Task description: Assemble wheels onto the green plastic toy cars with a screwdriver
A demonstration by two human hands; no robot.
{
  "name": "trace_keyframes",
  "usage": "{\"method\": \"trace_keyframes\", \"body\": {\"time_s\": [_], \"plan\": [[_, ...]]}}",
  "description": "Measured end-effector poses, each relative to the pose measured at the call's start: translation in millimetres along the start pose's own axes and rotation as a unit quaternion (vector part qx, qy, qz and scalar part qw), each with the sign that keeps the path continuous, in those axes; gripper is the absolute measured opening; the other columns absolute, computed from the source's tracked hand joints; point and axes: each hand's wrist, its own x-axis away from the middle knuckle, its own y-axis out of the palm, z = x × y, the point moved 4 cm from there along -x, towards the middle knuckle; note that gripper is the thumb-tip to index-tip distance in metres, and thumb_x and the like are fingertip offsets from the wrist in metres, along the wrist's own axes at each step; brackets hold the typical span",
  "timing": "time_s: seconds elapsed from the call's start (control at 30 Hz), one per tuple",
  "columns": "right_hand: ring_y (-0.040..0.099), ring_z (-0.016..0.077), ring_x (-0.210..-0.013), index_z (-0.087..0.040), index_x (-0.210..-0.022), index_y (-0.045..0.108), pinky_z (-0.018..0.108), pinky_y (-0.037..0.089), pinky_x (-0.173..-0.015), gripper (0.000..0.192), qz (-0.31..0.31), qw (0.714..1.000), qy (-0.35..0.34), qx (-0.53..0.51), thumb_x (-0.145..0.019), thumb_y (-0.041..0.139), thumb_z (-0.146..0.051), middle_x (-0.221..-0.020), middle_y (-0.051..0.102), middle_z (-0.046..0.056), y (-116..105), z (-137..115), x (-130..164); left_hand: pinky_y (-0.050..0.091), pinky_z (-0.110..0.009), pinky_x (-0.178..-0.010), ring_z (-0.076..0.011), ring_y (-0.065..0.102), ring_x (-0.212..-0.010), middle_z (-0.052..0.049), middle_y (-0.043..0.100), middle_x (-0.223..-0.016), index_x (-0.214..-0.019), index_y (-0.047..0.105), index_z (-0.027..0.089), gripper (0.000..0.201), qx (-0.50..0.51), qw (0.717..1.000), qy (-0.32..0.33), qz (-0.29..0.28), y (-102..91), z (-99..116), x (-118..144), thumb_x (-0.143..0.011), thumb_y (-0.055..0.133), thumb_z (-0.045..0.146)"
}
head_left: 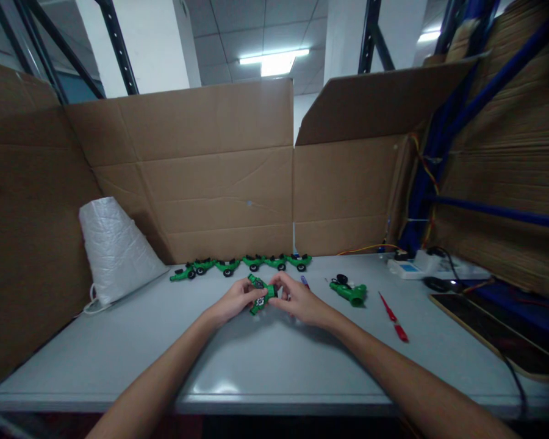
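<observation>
My left hand (232, 301) and my right hand (297, 300) meet over the middle of the grey table (132, 347), both gripping a small green plastic toy part (260, 293) with a black piece on it. The fingers of both hands wrap its ends, so part of it is hidden. Behind my hands, a row of several green toy vehicles with black wheels (242, 264) lines the cardboard wall. To the right of my right hand lie another green part (350, 292) with a black wheel beside it, and a red screwdriver (393, 317).
Cardboard sheets (210, 177) wall the table at the back and left. A white woven sack (114, 247) stands at the back left. At the right are a white power strip (421, 267) with cables, a black mouse (435, 283) and a dark framed board (498, 335).
</observation>
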Motion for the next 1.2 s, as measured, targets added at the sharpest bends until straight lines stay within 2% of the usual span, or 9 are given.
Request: {"method": "trace_keyframes", "body": {"time_s": [0.13, 0.23, 0.37, 0.47, 0.6, 0.73, 0.93, 1.03, 1.2], "plan": [[0.055, 0.0133, -0.06, -0.021, -0.101, 0.062, 0.022, 0.037, -0.05, 0.027, -0.019, 1.0, 0.02, 0.001, -0.1, 0.064, -0.048, -0.079, 0.067, 0.0, 1, 5, -1, 0.037, -0.026, -0.057, -0.014, 0.055, -0.062, -0.003, 0.067, -0.075, -0.09, 0.07, 0.012, 0.049, -0.003, 1.0, 0.005, -0.011, 0.2, 0, 0, -0.078, 0.085, 0.057], [0.052, 0.0125, -0.053, -0.02, -0.086, 0.062, 0.024, 0.038, -0.049, 0.043, -0.04, 0.998, 0.039, 0.006, -0.108, 0.048, -0.054, -0.071, 0.068, 0.001, 3, 10, -2, 0.037, -0.026, -0.057, -0.0138, 0.056, -0.063, -0.004, 0.069, -0.079, -0.093, 0.071, 0.012, 0.048, 0.0, 1.0, 0.009, -0.029, 2.0, 2, 1, -0.08, 0.085, 0.056], [0.053, 0.0103, -0.053, -0.023, -0.113, 0.062, 0.022, 0.037, -0.047, 0.034, -0.018, 0.999, 0.028, -0.003, -0.099, 0.066, -0.053, -0.087, 0.07, 0.0, 1, 6, 0, 0.037, -0.025, -0.057, -0.0134, 0.054, -0.061, -0.003, 0.067, -0.074, -0.09, 0.07, 0.012, 0.048, -0.007, 1.0, 0.017, -0.007, -0.6, 2, 0, -0.078, 0.085, 0.056], [0.053, 0.01, -0.053, -0.025, -0.123, 0.055, 0.02, 0.037, -0.045, 0.043, -0.01, 1.0, 0.02, -0.011, -0.092, 0.075, -0.047, -0.087, 0.066, -0.003, 0, 2, 1, 0.037, -0.025, -0.057, -0.0133, 0.053, -0.06, -0.002, 0.065, -0.071, -0.088, 0.07, 0.012, 0.049, -0.014, 1.0, 0.023, 0.014, -3.5, 1, -2, -0.078, 0.086, 0.057], [0.051, 0.0104, -0.05, -0.021, -0.105, 0.059, 0.022, 0.036, -0.043, 0.031, -0.02, 0.999, 0.03, -0.018, -0.1, 0.064, -0.051, -0.079, 0.065, -0.002, 0, 5, -1, 0.037, -0.026, -0.056, -0.0139, 0.054, -0.06, -0.003, 0.066, -0.072, -0.089, 0.07, 0.012, 0.051, -0.007, 1.0, 0.021, 0.005, -2.9, 0, -2, -0.078, 0.085, 0.059], [0.052, 0.0108, -0.051, -0.019, -0.087, 0.06, 0.023, 0.038, -0.046, 0.044, -0.039, 0.999, 0.034, -0.003, -0.106, 0.05, -0.058, -0.073, 0.065, 0.001, 2, 11, -2, 0.038, -0.025, -0.057, -0.014, 0.055, -0.062, -0.003, 0.066, -0.073, -0.088, 0.069, 0.012, 0.051, -0.013, 0.999, 0.028, 0.009, -2.6, 2, -1, -0.077, 0.086, 0.059], [0.052, 0.0086, -0.052, -0.026, -0.124, 0.052, 0.02, 0.035, -0.043, 0.038, -0.031, 0.998, 0.029, -0.035, -0.098, 0.067, -0.049, -0.102, 0.068, 0.0, 2, 4, 1, 0.039, -0.025, -0.058, -0.0139, 0.055, -0.061, -0.002, 0.065, -0.071, -0.086, 0.068, 0.013, 0.05, -0.008, 0.999, 0.033, 0.036, -5.5, 0, -3, -0.076, 0.087, 0.058], [0.051, 0.0104, -0.054, -0.023, -0.108, 0.056, 0.022, 0.035, -0.048, 0.025, -0.026, 0.999, 0.023, -0.02, -0.102, 0.061, -0.047, -0.086, 0.065, -0.002, 0, 1, 0, 0.038, -0.026, -0.058, -0.0142, 0.055, -0.063, -0.002, 0.066, -0.074, -0.089, 0.068, 0.012, 0.052, -0.003, 0.999, 0.033, 0.028, -4.3, -2, -3, -0.077, 0.086, 0.059], [0.051, 0.0135, -0.06, -0.02, -0.083, 0.057, 0.025, 0.035, -0.056, 0.04, -0.031, 0.999, 0.017, 0.028, -0.108, 0.05, -0.051, -0.069, 0.06, -0.001, -1, 2, -2, 0.038, -0.025, -0.059, -0.0138, 0.055, -0.063, -0.001, 0.065, -0.074, -0.09, 0.068, 0.012, 0.053, 0.005, 1.0, 0.027, 0.013, -2.2, -3, -3, -0.076, 0.087, 0.06]]}}
